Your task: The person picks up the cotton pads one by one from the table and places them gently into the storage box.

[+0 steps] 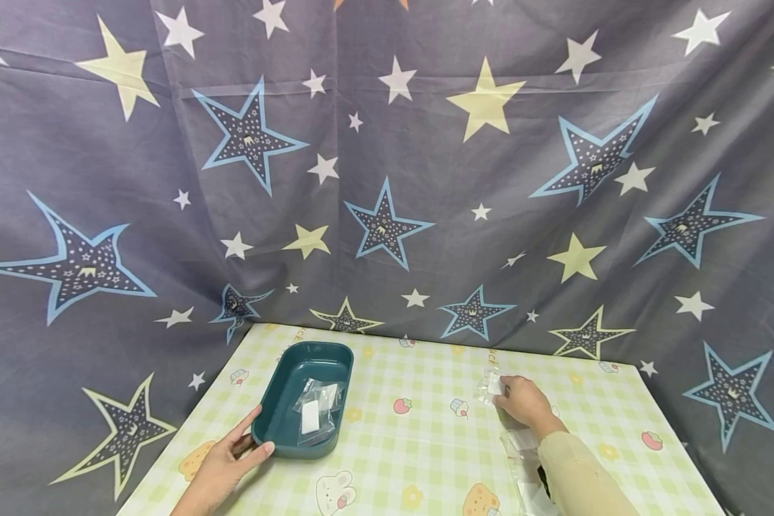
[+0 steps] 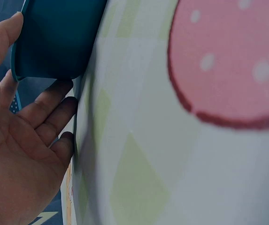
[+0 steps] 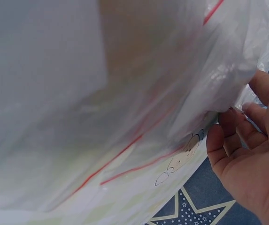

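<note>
Head view: the left hand (image 1: 222, 462) grips the near left corner of the teal tray (image 1: 282, 373), thumb over the rim and fingers along the outer wall. The tray sits on the left part of the checked tablecloth (image 1: 419, 444) and holds about 2 clear packets (image 1: 316, 410) with white inserts. On the right, the right hand (image 1: 524, 401) rests on the cloth with its fingertips on a small clear packet (image 1: 489, 385), seemingly pinching it. More clear bags (image 1: 522, 466) lie near the right forearm. The step in hand looks like picking up a packet while steadying the tray; the next move would call for lifting it clear of the cloth and carrying it left to the tray. Nothing stands between the 2.

Left wrist view: the left hand (image 2: 17, 154) has its thumb over the teal tray (image 2: 59, 37) rim, fingers loosely extended beneath it.

Right wrist view: the right hand (image 3: 251, 154) curls its fingers on the edge of a clear zip bag (image 3: 139, 108) with red seal lines, which fills the frame. The loose pile of slippery bags by the forearm could be dragged along.
</note>
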### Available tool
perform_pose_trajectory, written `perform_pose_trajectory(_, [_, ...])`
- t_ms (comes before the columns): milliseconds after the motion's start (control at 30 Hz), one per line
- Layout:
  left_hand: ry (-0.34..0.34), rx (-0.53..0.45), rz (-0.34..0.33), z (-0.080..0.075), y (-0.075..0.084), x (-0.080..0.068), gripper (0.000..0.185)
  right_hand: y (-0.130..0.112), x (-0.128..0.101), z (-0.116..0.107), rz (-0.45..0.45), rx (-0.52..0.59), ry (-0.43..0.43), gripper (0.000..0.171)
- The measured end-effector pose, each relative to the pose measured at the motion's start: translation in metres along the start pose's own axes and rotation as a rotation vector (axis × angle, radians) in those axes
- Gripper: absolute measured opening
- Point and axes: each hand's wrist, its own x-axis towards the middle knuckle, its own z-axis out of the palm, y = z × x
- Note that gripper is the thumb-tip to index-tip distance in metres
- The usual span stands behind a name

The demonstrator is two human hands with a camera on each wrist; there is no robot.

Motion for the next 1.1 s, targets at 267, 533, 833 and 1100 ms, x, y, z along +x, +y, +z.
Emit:
perform_pose_trajectory(267, [-0.005,0.008,0.001,0.0,-0.0006,-0.0007,0.089,0.0002,-0.0005,0.0011,0.005,0.003,0.005,0.057])
perform_pose_trajectory(533, [-0.008,-0.003,0.002,0.0002,0.0007,-0.0008,0.088,0.001,0.0005,0.002,0.009,0.004,0.008,0.057])
perform_pose_trajectory(833, [-0.007,-0.007,0.006,0.0007,0.001,-0.0013,0.088,0.0005,0.0015,0.0016,0.006,0.004,0.012,0.058])
perform_pose_trajectory(1100, [-0.005,0.007,0.015,-0.0003,-0.0006,0.0005,0.088,-0.0011,0.0006,0.0004,0.012,0.011,0.012,0.06])
